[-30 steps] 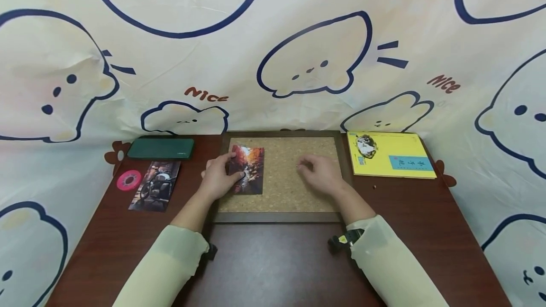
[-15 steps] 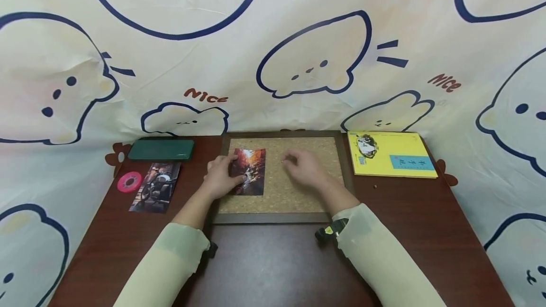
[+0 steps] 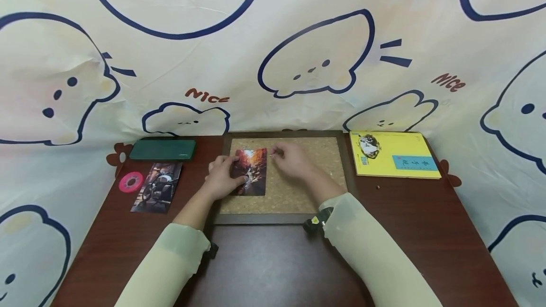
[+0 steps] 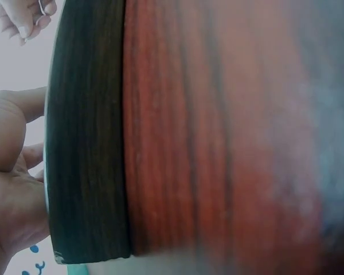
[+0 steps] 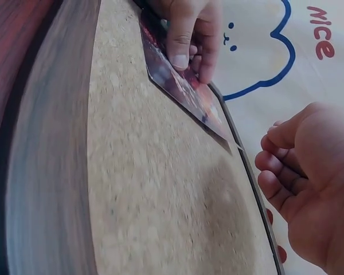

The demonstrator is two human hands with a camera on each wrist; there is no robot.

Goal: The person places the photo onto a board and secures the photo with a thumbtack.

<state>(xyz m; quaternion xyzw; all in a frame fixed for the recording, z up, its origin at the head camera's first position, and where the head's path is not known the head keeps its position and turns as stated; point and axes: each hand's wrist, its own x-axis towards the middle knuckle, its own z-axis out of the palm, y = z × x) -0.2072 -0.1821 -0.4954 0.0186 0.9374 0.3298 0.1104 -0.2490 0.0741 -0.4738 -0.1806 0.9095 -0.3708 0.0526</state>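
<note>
A photo print point(image 3: 254, 174) of an orange autumn scene lies on a framed cork board point(image 3: 307, 198). My left hand point(image 3: 222, 179) rests at its left edge, thumb and forefinger pressing it against the cork; the right wrist view shows the thumb point(image 5: 180, 48) flat on the print. Beside the photo's top right corner is my right hand point(image 3: 294, 160), thumb and forefinger pinched together on a tiny pale object point(image 3: 271, 155), too small to identify. Its other fingers point(image 5: 275, 183) are curled. In the left wrist view, the board's dark frame point(image 4: 89, 143) partly hides my left hand point(image 4: 11, 172).
To the left lie a second photo point(image 3: 158, 188), a pink tape roll point(image 3: 131, 182) and a dark green case point(image 3: 162, 149). A yellow book point(image 3: 394, 153) lies right of the board, with a small brown speck point(image 3: 377, 187) before it. A patterned cloth point(image 3: 239, 60) hangs behind the table.
My right hand has moved left across the cork to the photo's top right corner. My left hand stays at the photo's left edge, and the photo stays in place.
</note>
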